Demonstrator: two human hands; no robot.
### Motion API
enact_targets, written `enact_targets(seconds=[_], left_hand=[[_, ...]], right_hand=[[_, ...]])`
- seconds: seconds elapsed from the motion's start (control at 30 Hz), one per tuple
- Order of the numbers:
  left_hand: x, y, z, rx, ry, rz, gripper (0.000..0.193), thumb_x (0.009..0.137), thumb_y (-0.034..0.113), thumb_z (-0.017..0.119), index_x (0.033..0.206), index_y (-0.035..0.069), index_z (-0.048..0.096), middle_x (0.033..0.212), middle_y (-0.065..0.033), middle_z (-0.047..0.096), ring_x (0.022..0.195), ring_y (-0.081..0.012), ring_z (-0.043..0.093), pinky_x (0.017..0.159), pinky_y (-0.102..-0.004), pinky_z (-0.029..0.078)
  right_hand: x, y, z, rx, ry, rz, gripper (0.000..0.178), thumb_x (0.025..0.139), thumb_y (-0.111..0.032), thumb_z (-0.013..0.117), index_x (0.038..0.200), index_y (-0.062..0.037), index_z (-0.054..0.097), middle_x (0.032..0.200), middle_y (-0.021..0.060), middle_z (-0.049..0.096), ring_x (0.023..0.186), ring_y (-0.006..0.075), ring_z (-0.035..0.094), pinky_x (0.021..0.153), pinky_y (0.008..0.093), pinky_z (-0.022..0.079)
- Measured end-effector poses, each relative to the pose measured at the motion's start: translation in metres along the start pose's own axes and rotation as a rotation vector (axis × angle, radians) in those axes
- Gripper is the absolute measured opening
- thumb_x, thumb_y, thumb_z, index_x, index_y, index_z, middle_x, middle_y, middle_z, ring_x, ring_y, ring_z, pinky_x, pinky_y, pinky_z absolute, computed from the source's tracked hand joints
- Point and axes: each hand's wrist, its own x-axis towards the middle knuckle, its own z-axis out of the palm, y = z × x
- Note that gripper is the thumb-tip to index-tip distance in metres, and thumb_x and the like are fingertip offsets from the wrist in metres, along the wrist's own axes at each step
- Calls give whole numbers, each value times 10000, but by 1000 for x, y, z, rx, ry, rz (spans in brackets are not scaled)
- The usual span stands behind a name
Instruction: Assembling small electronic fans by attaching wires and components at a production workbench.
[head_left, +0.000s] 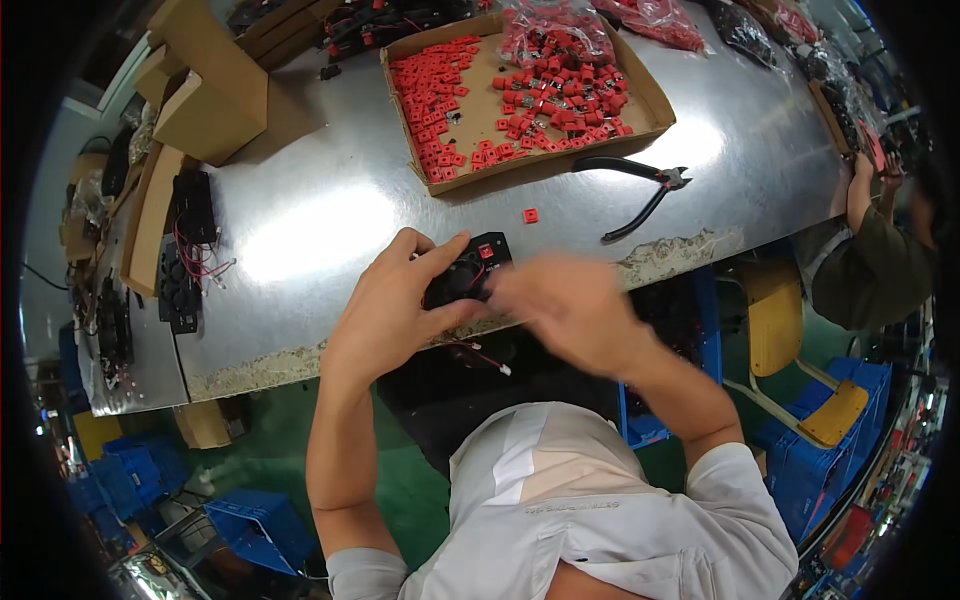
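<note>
Both hands [480, 305] on black fan [468, 272]; red clip [530, 215] just beyond

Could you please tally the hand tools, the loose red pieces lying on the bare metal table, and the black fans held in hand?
Black-handled pliers: 1
Loose red piece on the bare metal table: 1
Black fan, gripped by the left hand with the blurred right hand at its edge: 1
Total: 3
</note>
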Motion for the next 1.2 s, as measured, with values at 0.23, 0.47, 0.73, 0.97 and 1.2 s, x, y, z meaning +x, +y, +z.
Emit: enact_targets(seconds=[0.23, 0.47, 0.73, 0.97, 1.2], left_hand=[[-4, -1, 3, 106, 27, 94, 720, 698, 159, 820, 1371, 125, 567, 1054, -124, 546, 793, -248, 560, 700, -348, 487], [-4, -4, 7, 128, 63, 133, 732, 688, 146, 811, 1375, 122, 558, 1068, -141, 550, 823, -281, 576, 714, -364, 497], [-4, -5, 9, 139, 99, 155, 730, 671, 148, 812, 1359, 113, 568, 1100, -152, 555, 945, -332, 579, 804, -387, 494], [-1, -4, 6, 70, 51, 83, 702, 674, 143, 829, 1328, 107, 578, 1131, -144, 557, 960, -355, 592, 845, -438, 494], [1, -6, 5, 39, 39, 88, 698, 663, 143, 831, 1317, 113, 589, 1129, -144, 558, 953, -364, 597, 834, -437, 500]], right_hand=[[22, 58, -16, -202, -25, 208, 196, 839, -94, 698, 1016, -10, 685, 884, 116, 603, 778, 293, 607, 687, 370, 499], [36, 16, -15, 49, -95, 105, 154, 811, -78, 721, 935, -12, 661, 876, 112, 595, 802, 304, 596, 706, 377, 491], [38, 22, -10, -69, -160, 30, 149, 812, -85, 711, 933, -17, 658, 879, 110, 600, 806, 318, 593, 704, 392, 490], [38, 28, -5, -40, -150, -7, 138, 832, -80, 691, 946, -11, 657, 886, 116, 604, 805, 322, 597, 707, 397, 489], [41, 31, -9, 163, -197, 85, 137, 842, -69, 684, 954, 7, 659, 894, 131, 613, 803, 334, 601, 702, 395, 485]])
